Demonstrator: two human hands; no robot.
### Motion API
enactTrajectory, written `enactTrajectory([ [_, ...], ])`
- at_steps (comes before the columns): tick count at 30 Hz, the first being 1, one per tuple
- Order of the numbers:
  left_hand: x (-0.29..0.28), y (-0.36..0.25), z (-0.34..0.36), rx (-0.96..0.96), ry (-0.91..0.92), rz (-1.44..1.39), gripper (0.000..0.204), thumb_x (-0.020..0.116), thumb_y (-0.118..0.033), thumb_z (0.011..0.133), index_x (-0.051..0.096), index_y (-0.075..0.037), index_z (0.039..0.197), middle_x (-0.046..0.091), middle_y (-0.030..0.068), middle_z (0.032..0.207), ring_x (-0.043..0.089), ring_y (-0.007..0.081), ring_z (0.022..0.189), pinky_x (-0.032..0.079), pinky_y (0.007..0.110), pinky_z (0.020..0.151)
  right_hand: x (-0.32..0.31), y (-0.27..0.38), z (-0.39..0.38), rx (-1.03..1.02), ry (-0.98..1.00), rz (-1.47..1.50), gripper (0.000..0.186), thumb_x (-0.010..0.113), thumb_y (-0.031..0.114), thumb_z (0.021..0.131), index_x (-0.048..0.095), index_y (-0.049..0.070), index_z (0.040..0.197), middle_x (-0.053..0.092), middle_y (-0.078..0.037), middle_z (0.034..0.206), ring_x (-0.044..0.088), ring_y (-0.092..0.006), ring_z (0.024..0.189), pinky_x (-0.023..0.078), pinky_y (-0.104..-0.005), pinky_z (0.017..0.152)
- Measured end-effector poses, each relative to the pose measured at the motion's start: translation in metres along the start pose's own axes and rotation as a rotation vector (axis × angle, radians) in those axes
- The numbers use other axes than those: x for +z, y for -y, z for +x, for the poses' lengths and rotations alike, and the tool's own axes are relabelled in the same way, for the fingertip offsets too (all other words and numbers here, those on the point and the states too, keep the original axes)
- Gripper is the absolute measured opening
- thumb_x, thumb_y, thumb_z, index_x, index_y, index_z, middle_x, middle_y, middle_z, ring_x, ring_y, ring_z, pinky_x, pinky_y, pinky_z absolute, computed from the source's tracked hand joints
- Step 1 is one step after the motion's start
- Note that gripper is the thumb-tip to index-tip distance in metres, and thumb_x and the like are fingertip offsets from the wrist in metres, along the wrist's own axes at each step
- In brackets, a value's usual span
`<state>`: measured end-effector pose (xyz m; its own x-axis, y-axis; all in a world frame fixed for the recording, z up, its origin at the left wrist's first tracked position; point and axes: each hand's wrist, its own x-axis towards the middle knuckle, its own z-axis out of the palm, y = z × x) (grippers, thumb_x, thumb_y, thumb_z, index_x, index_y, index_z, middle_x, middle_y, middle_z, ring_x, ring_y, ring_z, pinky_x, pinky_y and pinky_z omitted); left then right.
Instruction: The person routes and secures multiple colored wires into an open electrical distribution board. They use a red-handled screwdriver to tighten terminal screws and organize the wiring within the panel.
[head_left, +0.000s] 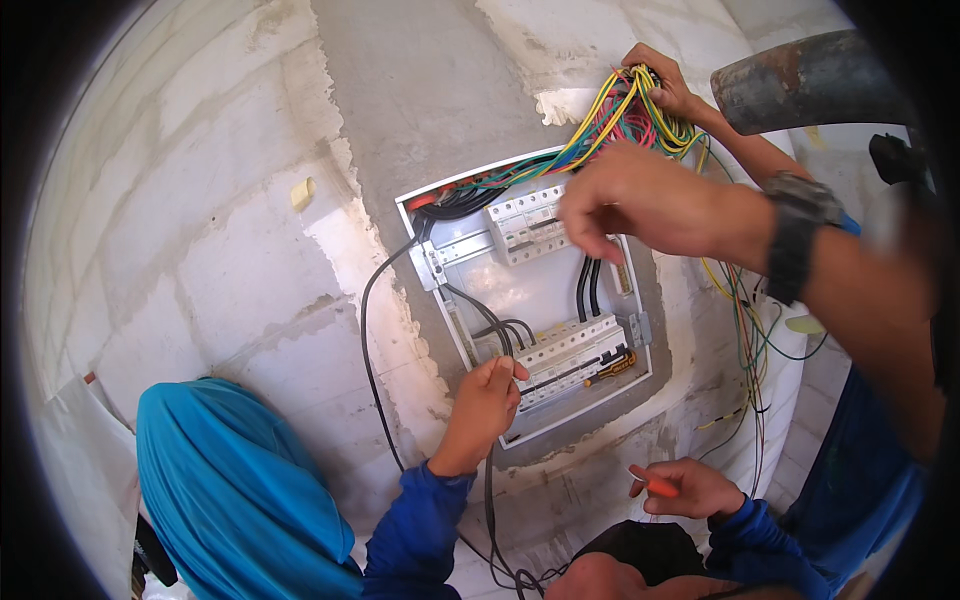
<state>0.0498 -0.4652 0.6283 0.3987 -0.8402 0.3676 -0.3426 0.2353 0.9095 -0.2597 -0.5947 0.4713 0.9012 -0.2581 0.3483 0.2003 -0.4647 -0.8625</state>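
Note:
My left hand (487, 405), in a blue sleeve, pinches black cable (490, 490) at the lower left of an open electrical panel (505, 285). My right hand (700, 488) is closed around a small orange-handled tool (660, 486), below the panel's right side; a short pale tip pokes out, its kind unclear. A row of circuit breakers (570, 360) fills the panel's lower part, with a yellow-and-black tool (612, 368) lying against it. Another breaker row (525, 225) sits above, partly hidden by a co-worker's curled hand (640, 195).
The co-worker's other hand (665, 85) holds a bundle of coloured wires (635, 105) at the panel's top right. That person's watch-wearing forearm (850, 270) crosses close in front. Loose wires (750, 350) hang at right. A bulky turquoise cloth (235, 480) stands at lower left.

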Motion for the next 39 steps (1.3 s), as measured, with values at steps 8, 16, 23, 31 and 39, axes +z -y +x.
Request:
enactTrajectory([
  [8, 0.012, -0.005, 0.010, 0.006, 0.038, -0.110, 0.035, 0.046, -0.030, 0.118, 0.062, -0.004, 0.103, 0.046, -0.0038, 0.065, 0.037, 0.0059, 0.049, 0.029, 0.026, 0.045, 0.024, 0.002, -0.032, 0.099, -0.108, -0.056, 0.032, 0.082, 0.020, 0.100, 0.074, 0.004, 0.127, 0.076, -0.006, 0.113, 0.070, -0.0151, 0.101, 0.055, -0.0341, 0.095],
  [16, 0.005, 0.013, 0.002, -0.048, 0.081, -0.206, 0.029, 0.045, -0.028, 0.119, 0.059, -0.004, 0.111, 0.051, -0.0002, 0.069, 0.043, 0.0104, 0.049, 0.036, 0.028, 0.047, 0.039, 0.017, -0.044, 0.043, -0.169, -0.047, 0.035, 0.084, 0.030, 0.100, 0.075, 0.004, 0.122, 0.075, -0.005, 0.100, 0.066, -0.0141, 0.093, 0.052, -0.0308, 0.088],
  [23, 0.025, 0.018, -0.004, -0.107, -0.015, -0.837, 0.028, 0.047, -0.027, 0.119, 0.061, -0.005, 0.125, 0.059, 0.0023, 0.088, 0.059, 0.0171, 0.068, 0.048, 0.032, 0.058, 0.055, 0.020, -0.063, 0.195, -0.196, -0.120, 0.039, 0.082, 0.037, 0.101, 0.075, 0.004, 0.121, 0.074, -0.005, 0.097, 0.066, -0.0146, 0.094, 0.052, -0.0311, 0.088],
  [31, 0.061, 0.026, 0.000, -0.054, 0.177, -1.056, 0.022, 0.052, -0.028, 0.116, 0.059, -0.010, 0.124, 0.048, -0.0033, 0.081, 0.040, 0.0088, 0.058, 0.032, 0.026, 0.046, 0.070, 0.042, -0.102, 0.281, -0.290, -0.140, 0.042, 0.082, 0.040, 0.101, 0.076, 0.004, 0.123, 0.074, -0.005, 0.099, 0.067, -0.0157, 0.095, 0.052, -0.0324, 0.090],
  [39, 0.042, 0.020, 0.028, -0.148, 0.026, -0.959, 0.018, 0.050, -0.026, 0.116, 0.060, -0.011, 0.115, 0.045, -0.0042, 0.073, 0.037, 0.0090, 0.051, 0.029, 0.028, 0.042, 0.072, 0.064, -0.136, 0.165, -0.317, -0.213, 0.033, 0.081, 0.029, 0.102, 0.075, 0.003, 0.122, 0.073, -0.005, 0.097, 0.066, -0.0134, 0.093, 0.052, -0.0317, 0.089],
])
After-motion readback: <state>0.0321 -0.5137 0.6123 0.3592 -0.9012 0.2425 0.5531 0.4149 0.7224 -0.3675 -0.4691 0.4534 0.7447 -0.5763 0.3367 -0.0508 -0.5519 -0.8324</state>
